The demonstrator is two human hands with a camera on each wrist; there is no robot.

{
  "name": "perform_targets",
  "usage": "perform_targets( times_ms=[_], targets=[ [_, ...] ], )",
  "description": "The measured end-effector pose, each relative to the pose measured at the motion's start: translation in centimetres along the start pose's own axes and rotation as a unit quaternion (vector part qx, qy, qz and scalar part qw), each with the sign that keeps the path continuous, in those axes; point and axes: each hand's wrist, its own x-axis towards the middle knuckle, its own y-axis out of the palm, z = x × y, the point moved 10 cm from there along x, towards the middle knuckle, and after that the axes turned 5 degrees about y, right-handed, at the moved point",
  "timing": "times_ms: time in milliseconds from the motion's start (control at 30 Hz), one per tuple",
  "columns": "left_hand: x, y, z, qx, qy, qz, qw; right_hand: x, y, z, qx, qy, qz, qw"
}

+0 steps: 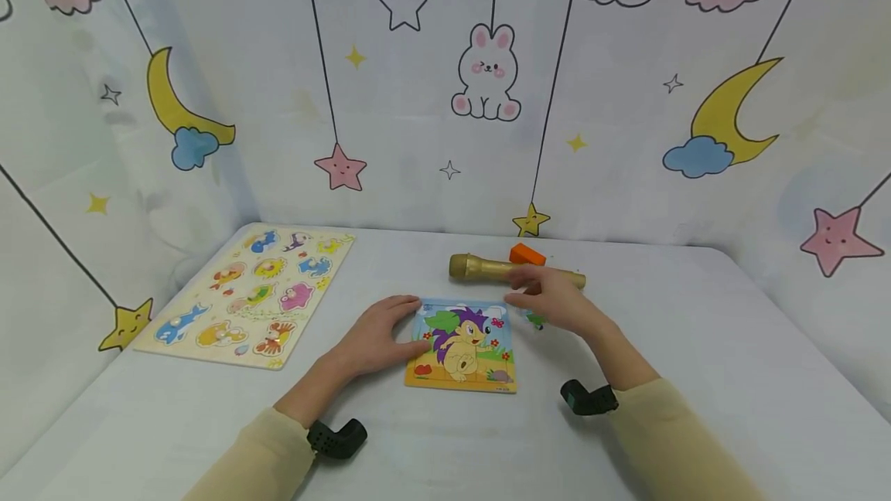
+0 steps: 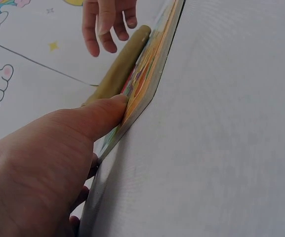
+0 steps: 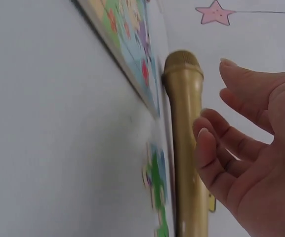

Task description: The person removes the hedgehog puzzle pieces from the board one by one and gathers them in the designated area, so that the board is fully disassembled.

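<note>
A square jigsaw puzzle [image 1: 465,354] with a purple-spined hedgehog picture lies flat in the middle of the table. My left hand [image 1: 381,337] rests at its left side, thumb on the picture's edge and forefinger stretched to the top left corner; the left wrist view shows the thumb [image 2: 105,113] on the board's surface. My right hand [image 1: 557,300] hovers off the puzzle's upper right corner, fingers loosely bent and holding nothing. Below it lie small green and blue pieces [image 3: 157,182], partly hidden in the head view. Behind it lies a gold toy microphone [image 1: 480,267].
An orange block [image 1: 527,254] sits just behind the microphone. To the left lies a large board [image 1: 240,311] with colourful animal shapes. A printed fabric backdrop [image 1: 418,99] rises behind the white table [image 1: 445,447].
</note>
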Motion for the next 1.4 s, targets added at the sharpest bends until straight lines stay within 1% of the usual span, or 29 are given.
perform_targets(
  times_ms=[167, 267, 433, 600, 733, 833, 900, 1067, 1200, 1400],
  targets=[
    [0.1, 0.0, 0.0, 0.000, 0.004, 0.000, 1.0000, 0.5, 2.0, 0.9, 0.013, -0.003, 0.025, 0.9996],
    [0.2, 0.0, -0.2, 0.003, 0.008, -0.001, 1.0000, 0.6, 2.9, 0.7, 0.007, 0.007, 0.038, 0.9992],
    [0.2, 0.0, -0.3, 0.004, 0.010, -0.002, 0.9999, 0.5, 3.6, 0.2, -0.007, 0.023, 0.049, 0.9985],
    [0.1, 0.0, -0.1, 0.008, 0.008, -0.002, 0.9999, 0.5, 4.3, 0.3, -0.039, 0.024, 0.059, 0.9972],
    [0.0, 0.1, 0.0, 0.009, 0.006, -0.003, 0.9999, 0.4, 5.0, 0.8, -0.084, 0.018, 0.064, 0.9942],
    [0.0, 0.1, -0.1, 0.008, 0.006, -0.002, 0.9999, 0.3, 5.2, 0.8, -0.109, 0.023, 0.062, 0.9918],
    [0.0, 0.1, -0.1, 0.008, 0.007, -0.002, 0.9999, 0.2, 5.3, 0.8, -0.115, 0.029, 0.060, 0.9911],
    [0.1, 0.0, 0.0, 0.015, 0.009, -0.002, 0.9998, 0.2, 5.4, 0.9, -0.118, 0.042, 0.057, 0.9905],
    [0.1, -0.1, -0.1, 0.013, 0.014, -0.005, 0.9998, 0.2, 5.4, 0.9, -0.123, 0.044, 0.055, 0.9900],
    [0.1, -0.1, -0.1, 0.008, 0.014, -0.005, 0.9998, 0.2, 5.2, 1.0, -0.110, 0.042, 0.044, 0.9920]
  ],
)
